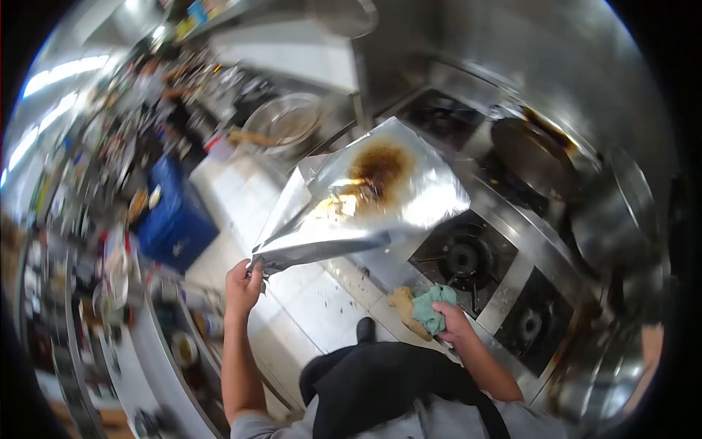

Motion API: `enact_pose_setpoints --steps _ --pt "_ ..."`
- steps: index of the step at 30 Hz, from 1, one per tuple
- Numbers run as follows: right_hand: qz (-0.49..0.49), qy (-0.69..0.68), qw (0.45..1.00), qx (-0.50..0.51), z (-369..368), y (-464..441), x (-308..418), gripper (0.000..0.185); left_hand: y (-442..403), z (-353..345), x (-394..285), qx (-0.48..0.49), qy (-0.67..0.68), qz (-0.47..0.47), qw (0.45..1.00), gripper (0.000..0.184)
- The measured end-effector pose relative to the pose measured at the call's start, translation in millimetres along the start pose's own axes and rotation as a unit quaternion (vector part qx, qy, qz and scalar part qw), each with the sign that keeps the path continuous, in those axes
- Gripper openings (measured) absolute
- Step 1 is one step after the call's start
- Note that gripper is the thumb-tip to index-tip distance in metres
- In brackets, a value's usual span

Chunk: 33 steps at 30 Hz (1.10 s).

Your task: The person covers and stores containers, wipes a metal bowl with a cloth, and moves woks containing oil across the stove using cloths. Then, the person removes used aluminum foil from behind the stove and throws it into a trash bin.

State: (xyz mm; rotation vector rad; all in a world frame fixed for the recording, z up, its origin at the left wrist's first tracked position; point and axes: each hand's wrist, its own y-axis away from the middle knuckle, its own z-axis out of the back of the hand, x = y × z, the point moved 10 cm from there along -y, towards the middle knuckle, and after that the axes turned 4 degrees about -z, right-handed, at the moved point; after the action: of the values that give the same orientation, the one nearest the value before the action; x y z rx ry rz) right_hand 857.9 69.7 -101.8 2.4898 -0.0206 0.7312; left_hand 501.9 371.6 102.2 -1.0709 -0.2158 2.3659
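My left hand (243, 287) is closed on the gathered corner of a large sheet of aluminum foil (428, 186). The sheet hangs out ahead of me, partly over the stove, with a brown burnt stain (380, 170) on its upper face. My right hand (452, 322) grips a green cloth (433, 306). Against that cloth hangs a tan cloth (406, 310); whether my fingers also hold it I cannot tell. Both cloths are at the stove's near edge, close to a black burner (462, 257).
A dark pan (534, 157) and a large metal pot (614, 212) stand along the stove's back. Another burner (534, 320) lies to the right. A blue bin (175, 219) stands on the tiled floor (311, 307) at left, near shelves (157, 351). A person (157, 91) is farther off, blurred.
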Motion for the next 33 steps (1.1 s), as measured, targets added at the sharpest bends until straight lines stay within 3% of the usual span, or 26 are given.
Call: enact_pose_setpoints --steps 4,6,11,13,18,21,23,25,29,33 --pt "-0.115 0.111 0.984 0.075 -31 -19 -46 0.040 149 59 24 -0.084 -0.125 0.083 0.985 0.016" --pt "-0.183 0.153 0.966 0.100 -49 -22 -77 0.041 230 83 43 -0.116 -0.149 0.171 0.967 0.015" --pt "-0.339 0.271 0.896 0.095 -72 -12 -145 0.034 449 109 53 -0.225 -0.132 0.379 0.888 0.018" --pt "-0.346 0.329 0.868 0.137 -92 -11 -172 0.035 537 107 45 -0.249 -0.160 0.454 0.840 0.023" --pt "-0.385 0.378 0.810 0.231 -128 5 -233 0.034 764 54 8 -0.241 -0.150 0.674 0.682 0.033" --pt "-0.407 0.437 0.773 0.217 -137 15 -269 0.035 895 17 -22 -0.229 -0.130 0.760 0.594 0.036" --pt "-0.414 0.465 0.754 0.209 -150 27 -282 0.037 977 2 -67 -0.273 -0.162 0.822 0.474 0.038" --pt "-0.419 0.491 0.732 0.218 -163 42 -309 0.037 1056 -27 -52 -0.071 -0.165 0.837 0.517 0.041" --pt "-0.455 0.514 0.696 0.213 -176 68 -362 0.039 1136 18 -133 -0.431 -0.120 0.870 0.208 0.046" --pt "-0.424 0.558 0.680 0.218 -203 96 -410 0.039 1180 81 -114 -0.497 -0.135 0.848 0.130 0.046"
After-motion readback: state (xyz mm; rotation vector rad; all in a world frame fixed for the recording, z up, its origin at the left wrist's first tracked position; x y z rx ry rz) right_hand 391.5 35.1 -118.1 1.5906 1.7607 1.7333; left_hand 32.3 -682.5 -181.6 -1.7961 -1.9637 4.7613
